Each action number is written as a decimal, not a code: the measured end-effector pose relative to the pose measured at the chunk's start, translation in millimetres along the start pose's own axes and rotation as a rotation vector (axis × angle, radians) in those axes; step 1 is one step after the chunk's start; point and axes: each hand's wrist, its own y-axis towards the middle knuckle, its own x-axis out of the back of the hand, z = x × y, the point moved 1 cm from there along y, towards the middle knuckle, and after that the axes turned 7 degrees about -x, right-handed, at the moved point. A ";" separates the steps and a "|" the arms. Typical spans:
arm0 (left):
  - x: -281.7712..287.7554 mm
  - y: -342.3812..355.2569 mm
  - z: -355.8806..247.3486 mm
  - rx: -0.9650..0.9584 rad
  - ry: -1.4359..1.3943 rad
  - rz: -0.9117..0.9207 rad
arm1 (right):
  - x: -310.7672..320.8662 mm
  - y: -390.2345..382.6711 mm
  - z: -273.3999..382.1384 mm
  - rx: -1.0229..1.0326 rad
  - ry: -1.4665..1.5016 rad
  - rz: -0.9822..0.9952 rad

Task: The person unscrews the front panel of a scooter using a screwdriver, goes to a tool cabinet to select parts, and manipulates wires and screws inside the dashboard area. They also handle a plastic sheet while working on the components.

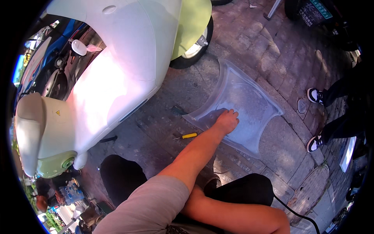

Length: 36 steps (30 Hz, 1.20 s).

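Observation:
My left hand (227,121) reaches down over a translucent plastic tray-like sheet (249,97) with raised edges and curved sides, lying on the pavement. Its fingers are curled together above the sheet's surface; whatever they may pinch is too small or hidden to name. A yellow-handled screwdriver (189,135) lies on the ground left of my left forearm. My right forearm crosses beneath my left arm, which hides the right hand. To the left stands a white and pale green scooter (117,74), its wheel (198,48) beyond the sheet's far left corner.
A person in dark trousers stands at the right, in black and white shoes (314,143). Another dark vehicle (311,15) is parked at the far right. A black cable (298,213) runs beside my right knee. More vehicles crowd the left edge. Brick paving (265,50) covers the ground.

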 end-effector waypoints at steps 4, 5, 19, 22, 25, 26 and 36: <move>-3.4 -8.5 -12.5 -0.020 0.054 -0.076 | 22.2 -8.6 -8.2 0.161 0.107 -0.070; -6.5 -16.1 -10.0 -0.055 0.104 -0.170 | 29.6 -1.3 -8.5 0.161 0.023 -0.021; 289.3 -312.9 66.6 0.822 -0.195 -0.693 | 118.9 61.3 -9.0 0.096 -0.480 0.229; 272.8 -355.8 104.4 0.928 -0.404 -1.116 | 121.0 78.0 -21.4 0.038 -0.464 0.223; 252.8 -366.6 111.1 0.914 -0.485 -1.241 | 130.3 100.2 -43.4 -0.076 -0.476 0.168; 253.0 -364.7 109.7 0.923 -0.494 -1.214 | 128.0 107.9 -56.5 -0.134 -0.467 0.094; 258.0 -368.6 127.1 0.912 -0.622 -1.290 | 66.8 218.2 -111.3 -0.343 -0.538 -0.399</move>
